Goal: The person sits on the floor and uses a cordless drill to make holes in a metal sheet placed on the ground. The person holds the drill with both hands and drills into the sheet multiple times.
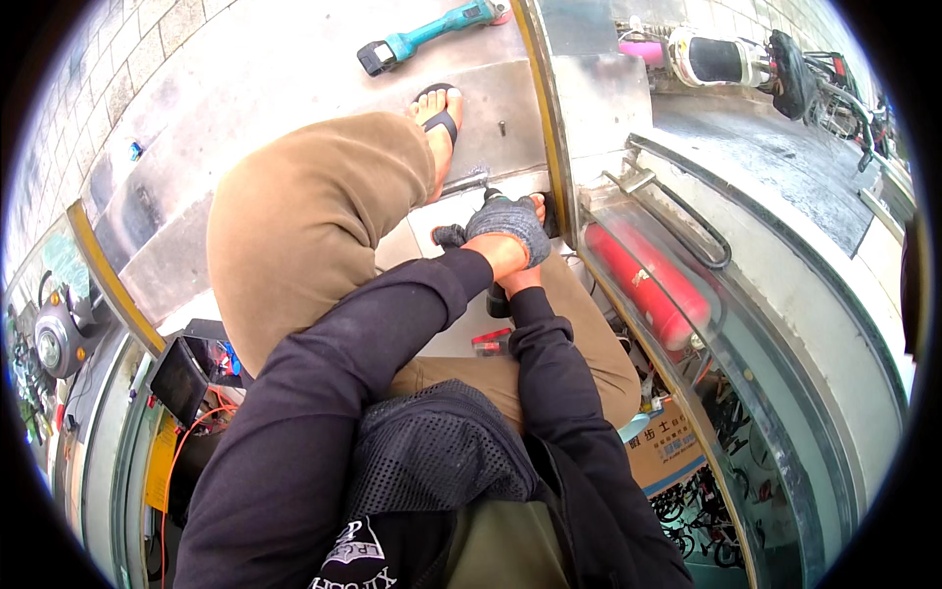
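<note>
My left hand (510, 231), in a grey knit glove, is closed around a dark power tool between my knees, above the door sill. The tool's black base (498, 302) shows below the hand, and a dark greenish end pokes out above it; the rest is covered. My right hand (522, 280) reaches in under the left one. Only its wrist shows, so its fingers are hidden. Left of the glove is a small dark lump (449, 236) that I cannot make out. A metal bar (465, 184) lies on the sill just beyond.
A teal cordless angle grinder (432, 34) lies on the step ahead, with a small bolt (501, 128) nearer. Glass door panels stand both sides, a red fire extinguisher (648, 285) behind the right one. A red box (493, 342) sits between my legs; an orange cable (177, 461) runs left.
</note>
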A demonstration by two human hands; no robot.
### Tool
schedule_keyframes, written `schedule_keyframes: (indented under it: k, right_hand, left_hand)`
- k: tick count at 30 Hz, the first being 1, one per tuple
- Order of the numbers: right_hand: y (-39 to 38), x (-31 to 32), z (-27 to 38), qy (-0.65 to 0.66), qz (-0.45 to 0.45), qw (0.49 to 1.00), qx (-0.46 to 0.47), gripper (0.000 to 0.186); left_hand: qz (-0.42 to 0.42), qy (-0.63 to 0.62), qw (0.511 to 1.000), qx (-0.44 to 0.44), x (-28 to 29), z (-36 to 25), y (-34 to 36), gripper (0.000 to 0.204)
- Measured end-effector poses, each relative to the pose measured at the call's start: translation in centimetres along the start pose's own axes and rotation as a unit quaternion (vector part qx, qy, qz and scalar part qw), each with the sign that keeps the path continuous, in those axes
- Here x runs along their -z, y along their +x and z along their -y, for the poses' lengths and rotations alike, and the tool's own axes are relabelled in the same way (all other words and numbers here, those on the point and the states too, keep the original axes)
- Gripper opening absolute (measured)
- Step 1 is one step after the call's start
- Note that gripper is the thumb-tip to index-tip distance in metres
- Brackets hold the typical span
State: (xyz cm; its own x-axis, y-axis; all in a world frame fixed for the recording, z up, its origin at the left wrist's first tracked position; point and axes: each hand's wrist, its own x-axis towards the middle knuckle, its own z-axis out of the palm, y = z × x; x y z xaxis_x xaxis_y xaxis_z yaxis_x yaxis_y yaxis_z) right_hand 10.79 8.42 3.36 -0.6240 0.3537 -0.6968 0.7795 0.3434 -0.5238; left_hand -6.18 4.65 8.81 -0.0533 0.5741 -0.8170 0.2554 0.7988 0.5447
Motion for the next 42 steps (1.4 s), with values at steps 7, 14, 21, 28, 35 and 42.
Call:
schedule_keyframes:
  k: [7, 14, 21, 28, 35, 42]
  right_hand:
    - [0.3, 0.2, 0.0, 0.003, 0.005, 1.000, 0.004, 0.062]
    - [-0.3, 0.6, -0.6, 0.005, -0.007, 1.000, -0.006, 0.061]
    - [-0.3, 0.8, -1.4, 0.001, -0.016, 1.000, -0.019, 0.060]
    - [0.7, 0.2, 0.9, -0.010, 0.010, 1.000, 0.016, 0.060]
    - [0.6, 0.5, 0.1, -0.009, 0.003, 1.000, 0.004, 0.059]
    - [1.2, 0.7, 0.2, -0.008, 0.005, 1.000, 0.004, 0.058]
  left_hand:
    - [-0.119, 0.016, 0.991, -0.063, -1.9, 0.8, -0.1, 0.043]
    - [-0.043, 0.040, 0.997, -0.041, -2.5, 0.1, 0.9, 0.052]
    - [-0.102, 0.022, 0.990, -0.100, -7.4, 0.9, 5.9, 0.046]
    - [-0.113, -0.046, 0.992, -0.041, -3.8, 1.8, 1.9, 0.046]
    - [-0.100, -0.006, 0.994, -0.049, -0.7, 0.1, -1.0, 0.047]
    - [-0.043, -0.048, 0.998, 0.008, 0.4, -0.4, -1.4, 0.053]
